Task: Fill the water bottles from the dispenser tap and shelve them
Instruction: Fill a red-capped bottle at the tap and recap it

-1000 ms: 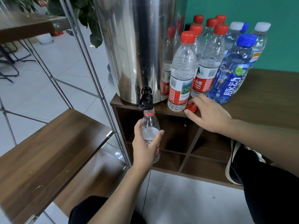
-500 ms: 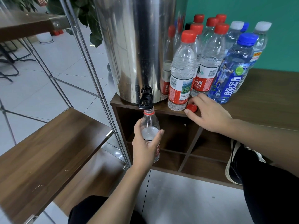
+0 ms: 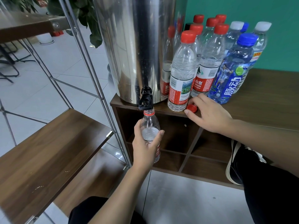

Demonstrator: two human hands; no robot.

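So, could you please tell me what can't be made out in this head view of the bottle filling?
- Lower part of the open bottle: covered by the left hand gripping it.
- Whether the black tap is running: no stream shows at the bottle's mouth.
- Red cap: partly covered by the right hand; grip unclear.
- Top of the steel dispenser: cut off by the frame's upper edge.
- Rear bottles: labels hidden by the front ones.

A teal wall (image 3: pixel 242 8) stands far right behind a dark wood cabinet (image 3: pixel 267 101) with open cubbies below its top. On the left, a metal-framed rack (image 3: pixel 90 65) carries wood shelves (image 3: pixel 48 151), near and high. Pale floor tiles (image 3: pixel 53 75) run back to a leafy plant (image 3: pixel 87 18) and dark chair legs (image 3: pixel 9 67).
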